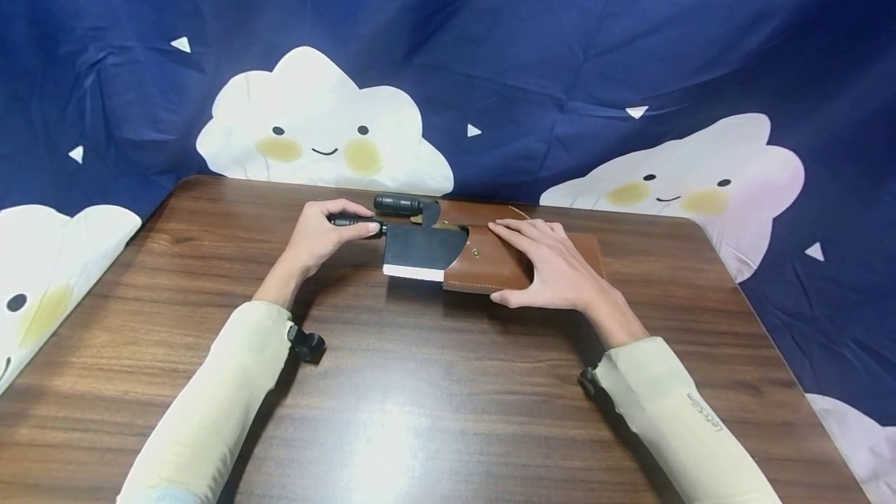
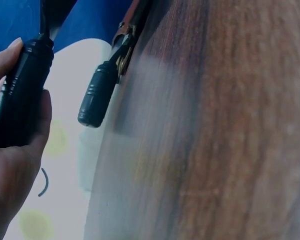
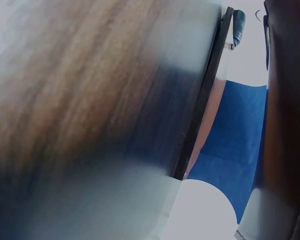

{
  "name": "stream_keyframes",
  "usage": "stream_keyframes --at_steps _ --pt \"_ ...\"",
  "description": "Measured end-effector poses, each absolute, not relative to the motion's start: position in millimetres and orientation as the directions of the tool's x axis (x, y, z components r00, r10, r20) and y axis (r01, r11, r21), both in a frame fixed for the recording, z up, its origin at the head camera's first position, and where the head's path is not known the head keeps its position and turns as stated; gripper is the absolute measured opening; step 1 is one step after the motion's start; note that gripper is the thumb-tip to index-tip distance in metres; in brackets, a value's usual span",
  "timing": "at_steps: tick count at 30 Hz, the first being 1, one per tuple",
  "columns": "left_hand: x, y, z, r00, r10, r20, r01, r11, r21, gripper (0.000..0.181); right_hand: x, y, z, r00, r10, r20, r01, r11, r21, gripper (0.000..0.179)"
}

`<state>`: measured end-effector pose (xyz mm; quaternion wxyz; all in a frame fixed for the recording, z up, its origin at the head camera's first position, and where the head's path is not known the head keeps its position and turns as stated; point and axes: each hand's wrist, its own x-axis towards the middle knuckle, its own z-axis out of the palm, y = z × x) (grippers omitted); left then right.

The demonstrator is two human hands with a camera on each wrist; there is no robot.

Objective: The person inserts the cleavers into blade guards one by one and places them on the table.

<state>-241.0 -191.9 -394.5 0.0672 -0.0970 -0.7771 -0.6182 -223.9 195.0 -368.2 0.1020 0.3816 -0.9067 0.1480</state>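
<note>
My left hand grips the black ribbed handle of a cleaver. The cleaver's dark blade, with a bright cutting edge facing me, is partly inside a brown leather sheath; the rest of the blade is hidden. My right hand holds that sheath, thumb at its near edge and fingers over its upper face. Cleaver and sheath are raised off the table. Behind them a second knife with a black handle lies in another brown sheath on the table.
The wooden table ends just behind the second sheath. A blue cloth with smiling clouds hangs beyond the far edge. Small black devices are worn at the left wrist and right wrist.
</note>
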Motion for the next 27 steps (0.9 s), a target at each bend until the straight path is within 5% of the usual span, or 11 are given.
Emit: stream_keyframes --at_steps 27 --pt "-239 -173 -391 -0.970 0.088 0.227 0.241 0.218 0.946 0.032 -225 186 -369 -0.682 -0.670 0.292 -0.728 0.660 -0.186 0.106"
